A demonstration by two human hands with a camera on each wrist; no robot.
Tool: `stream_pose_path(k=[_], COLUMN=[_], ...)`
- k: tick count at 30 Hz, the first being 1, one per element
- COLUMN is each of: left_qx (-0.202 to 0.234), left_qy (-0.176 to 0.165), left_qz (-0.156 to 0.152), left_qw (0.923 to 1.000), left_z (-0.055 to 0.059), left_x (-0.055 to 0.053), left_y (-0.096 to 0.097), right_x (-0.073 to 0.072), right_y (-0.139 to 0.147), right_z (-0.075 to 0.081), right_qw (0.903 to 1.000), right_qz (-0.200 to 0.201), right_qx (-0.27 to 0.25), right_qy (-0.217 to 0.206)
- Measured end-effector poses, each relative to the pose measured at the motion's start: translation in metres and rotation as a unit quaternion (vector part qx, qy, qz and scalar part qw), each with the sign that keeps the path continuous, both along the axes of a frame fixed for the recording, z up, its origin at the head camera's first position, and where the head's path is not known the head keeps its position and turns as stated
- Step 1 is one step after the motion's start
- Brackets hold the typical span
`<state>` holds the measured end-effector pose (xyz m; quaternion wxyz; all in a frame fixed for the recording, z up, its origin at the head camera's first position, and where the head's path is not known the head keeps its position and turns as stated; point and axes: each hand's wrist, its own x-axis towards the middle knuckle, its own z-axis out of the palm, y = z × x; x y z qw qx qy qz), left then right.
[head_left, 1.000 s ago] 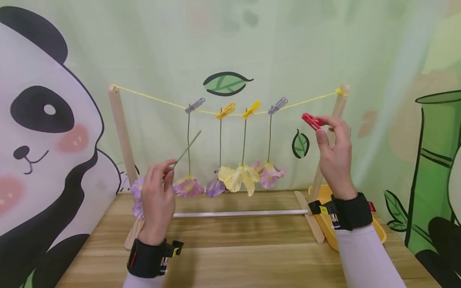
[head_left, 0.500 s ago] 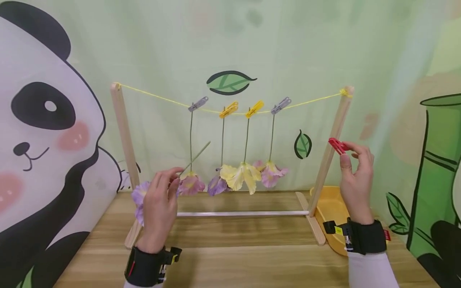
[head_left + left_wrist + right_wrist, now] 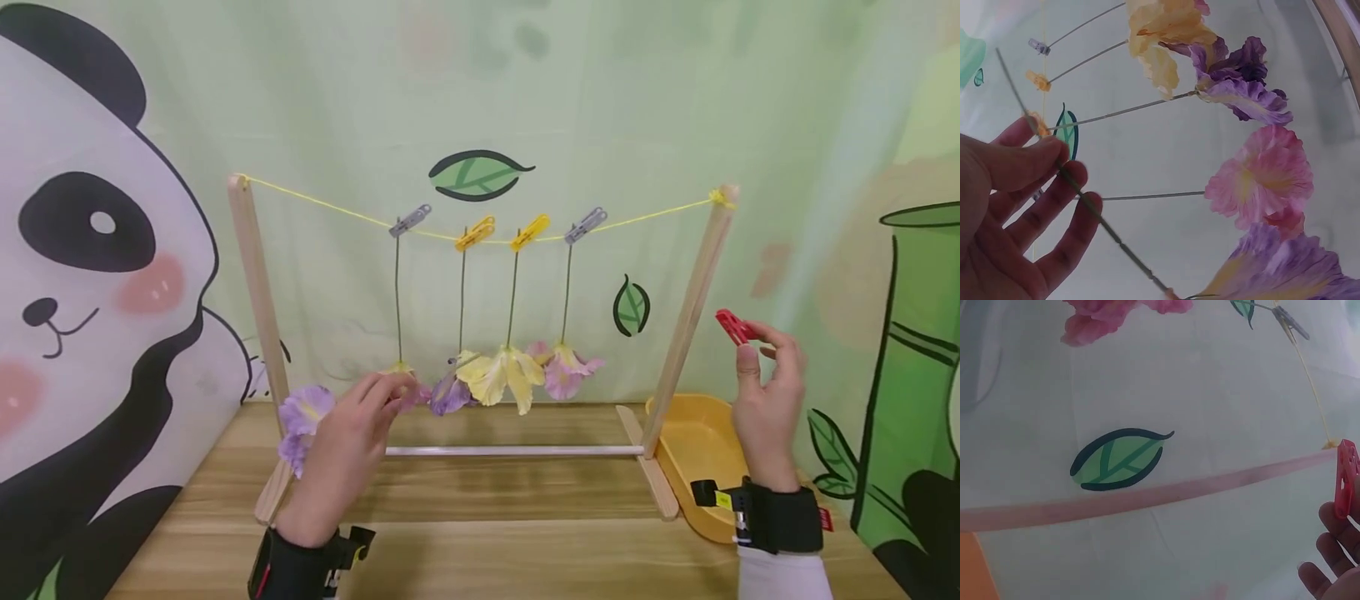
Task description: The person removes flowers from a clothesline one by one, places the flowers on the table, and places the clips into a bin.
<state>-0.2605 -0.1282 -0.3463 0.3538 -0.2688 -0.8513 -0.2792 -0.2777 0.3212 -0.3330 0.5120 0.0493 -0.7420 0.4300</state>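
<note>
visibly, stem (image 3: 1138,262) through left grip (image 3: 348,450); red clothespin (image 3: 733,327) jutting from right grip (image 3: 771,408)

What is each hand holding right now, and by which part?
The left hand holds a light purple flower by the middle of its stem; the right hand pinches a red clothespin by its palm-side end.

Place: decorated indoor tabletop setting, room type unclear
Backdrop (image 3: 337,100): pale green, printed panda (image 3: 82,312), leaves (image 3: 482,176), bamboo (image 3: 918,375)
Table (image 3: 525,558): wood-grain top
</note>
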Motion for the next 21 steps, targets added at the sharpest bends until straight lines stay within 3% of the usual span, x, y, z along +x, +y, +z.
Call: stream_pose_path(k=[5, 11, 16, 21], left_qx=[-0.033, -0.07, -0.107, -0.15], left_qy=[-0.02, -0.048, -0.106, -0.135], left_qz=[-0.039, -0.058, -0.077, -0.098], left_qw=[0.9985, 0.9947, 0.9856, 0.9744], left_z=[0.001, -0.002, -0.009, -0.019], left_x=[0.003, 0.004, 0.006, 0.004], left_y=[0.002, 0.007, 0.012, 0.018], right_x=[-0.006, -0.018, -0.028, -0.037], right_y=[0.013, 0.036, 0.05, 0.061], right_z=[-0.004, -0.014, -0.027, -0.044], right_qw=[0.9996, 0.9991, 0.9978, 0.9946], right_qz=[-0.022, -0.04, -0.052, -0.06], right_qx=[-0.011, 0.014, 0.034, 0.052], right_qy=[-0.013, -0.002, -0.022, -0.066])
